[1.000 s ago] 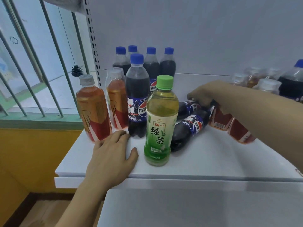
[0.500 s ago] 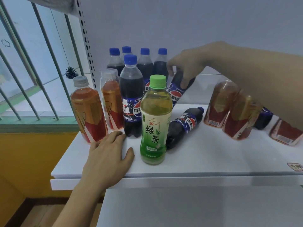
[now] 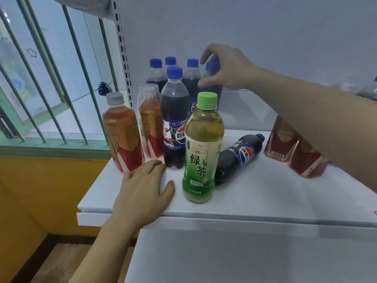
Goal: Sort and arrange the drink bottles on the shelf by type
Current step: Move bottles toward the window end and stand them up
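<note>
Head view: right hand (image 3: 228,68) grip pinching upright cola bottle (image 3: 212,82) among cola group; left hand (image 3: 142,193) spread flat on shelf (image 3: 265,201); one cola (image 3: 238,158) lying, green tea (image 3: 202,152) unsorted.

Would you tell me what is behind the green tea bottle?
Behind the green tea bottle a cola bottle lies on its side; upright colas stand further back. Its middle and their lower parts are covered.

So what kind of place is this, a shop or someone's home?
Probably a small shop or a mock-up of one: a white retail shelf hung on a slotted upright, stocked with cola bottles, beside a barred window.
</note>
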The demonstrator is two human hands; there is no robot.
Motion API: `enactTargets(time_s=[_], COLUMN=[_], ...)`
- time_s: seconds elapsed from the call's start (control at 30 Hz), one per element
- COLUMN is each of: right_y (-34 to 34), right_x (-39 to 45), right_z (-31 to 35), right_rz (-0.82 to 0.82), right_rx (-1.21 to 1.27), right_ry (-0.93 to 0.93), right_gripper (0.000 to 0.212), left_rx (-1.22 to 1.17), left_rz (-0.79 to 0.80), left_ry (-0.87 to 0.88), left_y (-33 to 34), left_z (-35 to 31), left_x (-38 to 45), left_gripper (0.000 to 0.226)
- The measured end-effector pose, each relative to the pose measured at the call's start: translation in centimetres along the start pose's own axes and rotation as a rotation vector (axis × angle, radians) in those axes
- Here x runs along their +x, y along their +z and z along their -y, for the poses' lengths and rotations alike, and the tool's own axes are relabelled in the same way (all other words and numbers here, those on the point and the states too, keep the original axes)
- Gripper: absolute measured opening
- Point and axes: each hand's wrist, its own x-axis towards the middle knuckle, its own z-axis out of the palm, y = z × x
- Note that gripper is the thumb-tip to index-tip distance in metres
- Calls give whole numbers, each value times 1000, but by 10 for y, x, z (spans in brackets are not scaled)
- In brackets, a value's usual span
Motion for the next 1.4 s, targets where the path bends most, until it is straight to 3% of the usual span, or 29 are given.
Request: enactTargets(time_s=[0.3,0.43,0.5,0.57,0.63,0.77,0.93,1.1,1.3,1.4], right_y=[13,19,34,49,54,56,70,77,78,81], right_x=[-27,-85,-128,-166,-186,-193,-196,-198,-198,-199], right_z=[-18,-14,-9,-1,7,10,0,-14,-31,-36], right_rz=[-22,-187,-27,155,231,345,245,147,-45,-94], right_rx=[332,316,196,105,14,75,221,426,963,1142], right_ry=[142,255,317,396,464,556,584,597,720,696], right_gripper=[67,32,23,42,59,67,63,41,26,42], left_rx=[13,21,23,19,16,20,32,20,24,18], left_rz=[-1,-2,-5,-7,-8,-7,-4,6,5,5], left_ry=[-8,1,5,6,9,18,19,13,9,5], left_y=[2,3,4,5,6,7,5,4,5,6], left_z=[3,2,2,4,5,7,5,5,6,7], left_x=[1,2,3,3,3,2,2,2,4,3], left_gripper=[57,58,58,58,57,57,58,58,59,59])
